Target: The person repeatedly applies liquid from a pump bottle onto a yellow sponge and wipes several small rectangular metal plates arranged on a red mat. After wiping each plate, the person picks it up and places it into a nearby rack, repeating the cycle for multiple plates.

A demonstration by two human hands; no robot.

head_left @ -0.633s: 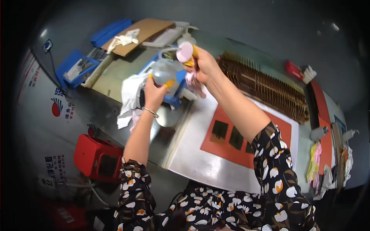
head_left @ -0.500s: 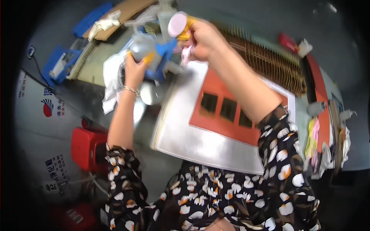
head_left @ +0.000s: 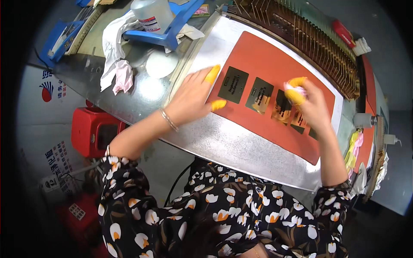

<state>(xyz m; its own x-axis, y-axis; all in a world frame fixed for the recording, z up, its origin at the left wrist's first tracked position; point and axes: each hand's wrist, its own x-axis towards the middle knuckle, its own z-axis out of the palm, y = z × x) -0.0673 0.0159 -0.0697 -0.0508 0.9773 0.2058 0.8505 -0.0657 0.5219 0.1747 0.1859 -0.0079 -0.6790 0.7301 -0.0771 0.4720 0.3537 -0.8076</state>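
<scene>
1. A metal-topped work table fills the view, with a red stool beside it at the left and a brown rack of upright wires along the far side.
2. On the table, a pale board bears a red mat, which probably serves as a soft, steady bed for what lies on it.
3. Dark, shiny plates with small lettering lie in a slanting row on the mat, apparently spaced so that each can be reached separately; those toward the right are partly hidden by the right hand.
4. The right hand pinches a pink-and-white cloth wad between yellow-covered fingertips, over the middle of the row. The small bundle seems held for fine control; whether it touches a plate, I cannot tell.
5. The left hand is spread, thumb and forefinger well apart, beside the leftmost plate. It holds nothing visible; contact with the plate is unclear. The yellow finger covers likely keep skin off the shiny faces.
6. Beyond the left hand, a translucent bottle stands at a blue frame, with a white cloth and a pink cloth beside it, seemingly kept within easy reach.
</scene>
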